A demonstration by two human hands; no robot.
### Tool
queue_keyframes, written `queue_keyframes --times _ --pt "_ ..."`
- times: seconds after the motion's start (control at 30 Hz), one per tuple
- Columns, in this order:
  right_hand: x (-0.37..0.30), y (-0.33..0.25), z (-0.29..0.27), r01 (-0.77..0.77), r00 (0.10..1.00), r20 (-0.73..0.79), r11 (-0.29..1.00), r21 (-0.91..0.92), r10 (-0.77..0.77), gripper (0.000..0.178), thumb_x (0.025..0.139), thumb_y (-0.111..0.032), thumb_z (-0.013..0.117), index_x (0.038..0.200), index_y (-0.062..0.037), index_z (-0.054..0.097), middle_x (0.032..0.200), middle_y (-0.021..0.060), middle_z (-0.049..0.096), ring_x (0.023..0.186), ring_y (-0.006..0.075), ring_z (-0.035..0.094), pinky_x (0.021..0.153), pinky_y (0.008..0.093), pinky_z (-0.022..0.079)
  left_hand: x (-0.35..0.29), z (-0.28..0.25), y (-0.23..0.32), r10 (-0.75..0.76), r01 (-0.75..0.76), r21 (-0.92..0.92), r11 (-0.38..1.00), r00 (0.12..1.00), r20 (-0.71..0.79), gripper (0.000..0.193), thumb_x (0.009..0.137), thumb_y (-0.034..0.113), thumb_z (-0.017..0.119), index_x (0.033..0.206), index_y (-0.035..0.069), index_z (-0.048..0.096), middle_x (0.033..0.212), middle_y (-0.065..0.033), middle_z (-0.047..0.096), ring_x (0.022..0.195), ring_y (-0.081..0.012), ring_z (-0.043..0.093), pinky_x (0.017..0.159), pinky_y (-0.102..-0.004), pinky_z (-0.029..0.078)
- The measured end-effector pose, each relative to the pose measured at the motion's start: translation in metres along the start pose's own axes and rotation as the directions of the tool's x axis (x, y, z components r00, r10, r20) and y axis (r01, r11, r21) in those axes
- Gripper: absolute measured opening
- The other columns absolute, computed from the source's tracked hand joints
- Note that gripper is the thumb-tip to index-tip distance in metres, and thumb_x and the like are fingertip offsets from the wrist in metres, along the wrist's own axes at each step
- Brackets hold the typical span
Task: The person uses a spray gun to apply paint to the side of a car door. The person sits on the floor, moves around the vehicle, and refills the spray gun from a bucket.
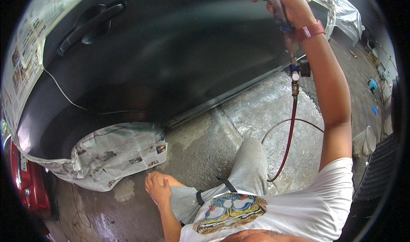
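Wet-looking concrete floor (269, 109) spread below the grip, between the dark car (179, 49) and us. Farthest left of the grip and well below it, we saw a red car (34, 180); nearer, newspaper (128, 154) covered the dark car's wheel opening. Our left hand (159, 188) lay on our leg (183, 202), holding no tool, well apart from the grip. The dark car's door stretched away to the grip's left, with its handle (95, 19) farther along.

Our right hand (296, 7) was wrapped round a spray gun (280, 13) at the view's upper edge; blur and the edge left us unable to tell whether the trigger was pressed. The gun's long axis ran roughly up and down the view, hose end lowest. The key relation, we judged, was gun to door: the door lay leftward of the grip, but we could not read the gap. The right hand was clearly the nearer. Below the grip hung the red hose (292, 126); lower and farther right stood a pale bucket (364, 141).
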State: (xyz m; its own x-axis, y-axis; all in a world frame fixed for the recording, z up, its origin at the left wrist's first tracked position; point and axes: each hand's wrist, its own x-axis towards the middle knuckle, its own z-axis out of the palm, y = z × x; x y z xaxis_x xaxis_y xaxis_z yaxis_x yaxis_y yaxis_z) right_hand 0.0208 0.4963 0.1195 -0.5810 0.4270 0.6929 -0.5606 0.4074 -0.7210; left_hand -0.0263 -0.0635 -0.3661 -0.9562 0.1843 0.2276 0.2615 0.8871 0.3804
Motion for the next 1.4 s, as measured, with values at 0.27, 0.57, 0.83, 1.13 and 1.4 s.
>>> queue_keyframes --times 0.27,0.57,0.83,1.13,1.4 --pt "0.015 0.01 -0.116 -0.028 0.98 -0.2 0.982 -0.186 -0.01 0.052 0.111 -0.051 0.05 0.128 -0.0034 0.063 0.11 0.0116 0.073 0.085 0.0196 0.068 0.075 0.0373 0.061 -0.008 -0.014 0.009 -0.042 0.043 0.039 0.998 0.999 -0.016 0.047 0.088 0.028 0.079 0.129 0.01 0.065 0.155 -0.0181 0.052 0.147 -0.0397 0.041 0.125 -0.0545 0.028" --pt "0.034 0.046 -0.214 -0.225 0.84 -0.54 0.872 -0.434 -0.051 0.066 0.105 -0.062 0.045 0.12 -0.003 0.072 0.096 0.0121 0.078 0.078 0.0208 0.074 0.058 0.0354 0.053 -0.026 -0.028 0.012 -0.071 0.075 0.066 0.995 0.995 -0.063 0.045 0.088 0.026 0.078 0.128 0.009 0.065 0.155 -0.0187 0.051 0.147 -0.0407 0.04 0.124 -0.0555 0.028" --pt "0.021 0.081 -0.235 -0.447 0.712 -0.693 0.691 -0.568 -0.109 0.067 0.105 -0.06 0.045 0.114 -0.0007 0.075 0.078 0.0088 0.074 0.065 0.0199 0.072 0.052 0.0331 0.053 -0.034 -0.025 0.006 -0.091 0.097 0.063 0.993 0.992 -0.087 0.047 0.089 0.029 0.077 0.129 0.007 0.064 0.156 -0.0191 0.051 0.147 -0.042 0.04 0.124 -0.0556 0.029" --pt "-0.079 0.043 -0.079 -0.298 0.942 -0.202 0.944 -0.14 0.268 0.067 0.105 -0.066 0.05 0.13 -0.0057 0.067 0.103 0.0102 0.078 0.084 0.0133 0.074 0.051 0.0234 0.046 -0.012 -0.01 0.002 0.048 -0.043 0.063 0.997 0.996 -0.076 0.052 0.087 0.032 0.079 0.131 0.01 0.065 0.153 -0.019 0.053 0.145 -0.0426 0.043 0.122 -0.0547 0.031" --pt "-0.094 0.008 0.079 -0.278 0.959 -0.076 0.959 -0.054 0.273 0.069 0.106 -0.063 0.049 0.129 -0.0001 0.065 0.106 0.0143 0.078 0.081 0.0171 0.076 0.042 0.0219 0.047 0.005 0.015 0.0 0.083 -0.083 -0.017 0.996 0.996 -0.023 0.05 0.087 0.035 0.079 0.129 0.01 0.068 0.154 -0.0176 0.052 0.146 -0.0403 0.041 0.124 -0.0547 0.028"
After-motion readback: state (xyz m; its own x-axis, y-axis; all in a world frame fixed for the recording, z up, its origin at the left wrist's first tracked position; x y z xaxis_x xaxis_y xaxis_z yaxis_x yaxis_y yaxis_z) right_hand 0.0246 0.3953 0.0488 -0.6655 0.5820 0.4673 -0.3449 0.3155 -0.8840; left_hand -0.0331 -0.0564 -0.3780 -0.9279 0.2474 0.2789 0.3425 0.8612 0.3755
